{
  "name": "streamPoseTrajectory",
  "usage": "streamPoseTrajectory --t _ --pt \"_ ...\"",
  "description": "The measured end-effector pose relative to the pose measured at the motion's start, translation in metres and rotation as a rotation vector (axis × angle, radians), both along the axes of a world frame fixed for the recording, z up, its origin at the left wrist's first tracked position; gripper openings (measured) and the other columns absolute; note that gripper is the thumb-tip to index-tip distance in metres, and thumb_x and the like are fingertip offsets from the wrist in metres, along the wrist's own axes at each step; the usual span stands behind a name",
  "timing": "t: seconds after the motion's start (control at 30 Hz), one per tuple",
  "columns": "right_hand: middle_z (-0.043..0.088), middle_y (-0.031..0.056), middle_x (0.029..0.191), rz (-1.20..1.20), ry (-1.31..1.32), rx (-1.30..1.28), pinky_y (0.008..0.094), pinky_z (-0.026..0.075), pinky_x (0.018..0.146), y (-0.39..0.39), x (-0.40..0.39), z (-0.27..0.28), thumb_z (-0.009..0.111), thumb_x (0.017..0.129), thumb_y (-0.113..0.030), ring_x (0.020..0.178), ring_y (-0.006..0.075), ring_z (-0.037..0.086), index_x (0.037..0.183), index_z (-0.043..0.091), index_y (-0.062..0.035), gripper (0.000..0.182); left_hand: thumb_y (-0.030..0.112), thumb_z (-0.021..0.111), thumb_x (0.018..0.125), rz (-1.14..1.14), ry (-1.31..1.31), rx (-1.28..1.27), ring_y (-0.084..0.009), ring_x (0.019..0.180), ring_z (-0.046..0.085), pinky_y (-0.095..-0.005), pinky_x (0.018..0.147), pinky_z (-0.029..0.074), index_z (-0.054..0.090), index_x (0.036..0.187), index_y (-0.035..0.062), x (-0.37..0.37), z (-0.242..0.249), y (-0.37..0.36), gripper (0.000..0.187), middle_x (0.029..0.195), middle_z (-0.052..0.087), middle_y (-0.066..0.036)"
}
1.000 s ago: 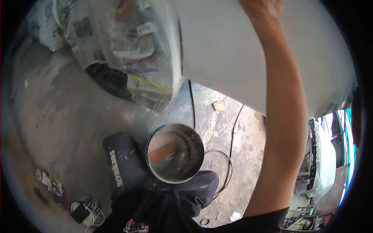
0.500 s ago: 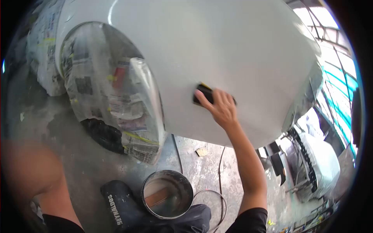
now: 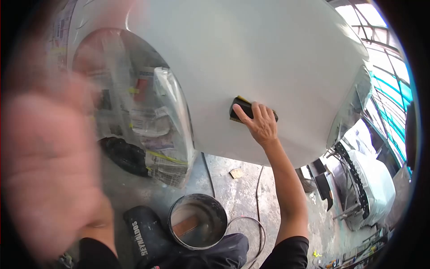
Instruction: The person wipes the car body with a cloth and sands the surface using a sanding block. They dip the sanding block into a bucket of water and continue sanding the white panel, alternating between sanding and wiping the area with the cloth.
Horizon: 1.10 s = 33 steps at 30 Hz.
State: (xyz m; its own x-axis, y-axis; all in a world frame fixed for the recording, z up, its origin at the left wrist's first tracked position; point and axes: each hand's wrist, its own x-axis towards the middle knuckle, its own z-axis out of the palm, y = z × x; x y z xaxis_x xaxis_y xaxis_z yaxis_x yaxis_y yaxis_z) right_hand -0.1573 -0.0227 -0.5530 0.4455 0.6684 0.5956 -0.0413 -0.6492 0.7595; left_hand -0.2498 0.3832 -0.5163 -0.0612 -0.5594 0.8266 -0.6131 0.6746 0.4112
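Observation:
My right hand (image 3: 262, 124) grips a dark sanding block (image 3: 244, 109) with yellowish sheet edges showing along its sides. The block lies against the pale grey-white car body panel (image 3: 251, 54), just right of the wheel arch. Close to the camera on the left, my left hand (image 3: 51, 166) is raised with the palm showing. Its fingers look stretched upward but are strongly blurred, and nothing shows in it. Behind it, newspaper and clear plastic film (image 3: 154, 121) cover the wheel area.
A black bucket (image 3: 197, 197) holds cloudy water and a brown block (image 3: 186, 225) near my legs. A small yellowish piece (image 3: 236, 173) lies on the concrete floor. A hose (image 3: 258, 193) runs across it. At right stands a plastic-covered car part (image 3: 371, 188) on a stand.
My left hand has swung up from the lower left to close before the camera, blurred. The view has shifted slightly; my right hand still holds the block at about the same spot.

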Motion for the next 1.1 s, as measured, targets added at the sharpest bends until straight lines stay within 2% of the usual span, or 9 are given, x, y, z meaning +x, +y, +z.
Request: streamPoseTrajectory --t 0.13,0.37,0.6,0.8,0.9,0.97,1.0,1.03,1.1 --pt "0.059 0.0129 0.111 -0.016 -0.016 0.008 0.0386 0.053 0.077 0.001 0.001 -0.001 0.065 0.088 -0.008 0.089 0.027 0.062 0.154 0.037 -0.0405 0.078 0.071 0.059 0.087 -0.405 0.375 -0.008 -0.0299 0.132 0.049 -0.0451 0.111 0.037 0.047 0.144 0.0004 -0.027 -0.026 -0.042 0.092 0.144 0.053 -0.018" --pt "0.059 0.0101 0.109 -0.014 -0.019 -0.007 0.0377 0.053 0.074 -0.003 0.005 -0.003 0.065 0.09 -0.013 0.088 0.0253 0.062 0.155 0.034 -0.0435 0.078 0.073 0.06 0.086 -0.779 0.495 -0.067 -0.0296 0.135 0.048 -0.045 0.113 0.036 0.045 0.147 0.0002 -0.056 -0.046 -0.079 0.096 0.146 0.052 -0.017" --pt "0.058 0.0089 0.112 -0.039 -0.017 0.006 0.0378 0.053 0.075 -0.007 0.006 -0.006 0.069 0.088 -0.014 0.089 0.0243 0.063 0.155 0.033 -0.0459 0.083 0.075 0.061 0.085 -0.873 0.506 -0.09 -0.0292 0.138 0.047 -0.045 0.115 0.035 0.044 0.149 0.0 -0.066 -0.048 -0.084 0.101 0.149 0.051 -0.017" --pt "0.059 0.0105 0.112 0.001 -0.019 0.035 0.0382 0.053 0.074 -0.004 0.007 -0.007 0.066 0.088 -0.011 0.088 0.0248 0.062 0.154 0.035 -0.045 0.081 0.077 0.062 0.084 -0.849 0.486 -0.07 -0.0289 0.141 0.046 -0.0449 0.117 0.034 0.042 0.151 -0.0002 -0.06 -0.05 -0.083 0.104 0.151 0.05 -0.017" --pt "0.059 0.0124 0.112 -0.007 -0.001 0.019 0.0394 0.053 0.075 -0.002 0.008 -0.006 0.062 0.089 -0.009 0.088 0.026 0.062 0.154 0.036 -0.0451 0.079 0.078 0.063 0.083 -0.649 0.461 -0.028 -0.0288 0.142 0.045 -0.0449 0.117 0.034 0.042 0.152 -0.0003 -0.042 -0.06 -0.084 0.106 0.152 0.049 -0.017" --pt "0.059 0.0129 0.112 0.001 0.022 -0.007 0.0397 0.053 0.077 -0.016 -0.003 0.0 0.061 0.089 -0.009 0.088 0.0264 0.061 0.154 0.037 -0.0446 0.078 0.078 0.063 0.083 -0.241 0.433 0.113 -0.0286 0.143 0.045 -0.0449 0.118 0.033 0.041 0.153 -0.0004 -0.013 -0.091 -0.091 0.108 0.153 0.049 -0.017" --pt "0.059 0.0131 0.112 0.007 0.038 -0.023 0.0398 0.053 0.078 -0.023 -0.009 -0.001 0.061 0.089 -0.008 0.088 0.0266 0.061 0.154 0.038 -0.044 0.077 0.079 0.063 0.083 0.017 0.409 0.226 -0.0286 0.143 0.045 -0.0449 0.118 0.033 0.041 0.153 -0.0004 0.008 -0.122 -0.101 0.108 0.154 0.049 -0.016" --pt "0.059 0.0133 0.112 0.016 0.065 -0.034 0.0399 0.053 0.079 -0.027 -0.015 -0.005 0.06 0.089 -0.007 0.089 0.0267 0.061 0.154 0.038 -0.0435 0.077 0.064 0.065 0.092 0.282 0.362 0.367 -0.0311 0.141 0.047 -0.0446 0.117 0.036 0.046 0.151 0.0018 0.026 -0.166 -0.109 0.088 0.151 0.052 -0.015" --pt "0.059 0.0132 0.111 -0.03 0.056 -0.07 0.0395 0.053 0.081 -0.045 -0.034 -0.01 0.061 0.089 -0.007 0.091 0.0269 0.061 0.154 0.039 -0.0422 0.077 0.063 0.071 0.087 0.711 0.46 0.677 -0.0364 0.139 0.048 -0.0476 0.116 0.036 0.045 0.15 -0.0009 0.066 -0.308 -0.132 0.093 0.146 0.053 -0.023"
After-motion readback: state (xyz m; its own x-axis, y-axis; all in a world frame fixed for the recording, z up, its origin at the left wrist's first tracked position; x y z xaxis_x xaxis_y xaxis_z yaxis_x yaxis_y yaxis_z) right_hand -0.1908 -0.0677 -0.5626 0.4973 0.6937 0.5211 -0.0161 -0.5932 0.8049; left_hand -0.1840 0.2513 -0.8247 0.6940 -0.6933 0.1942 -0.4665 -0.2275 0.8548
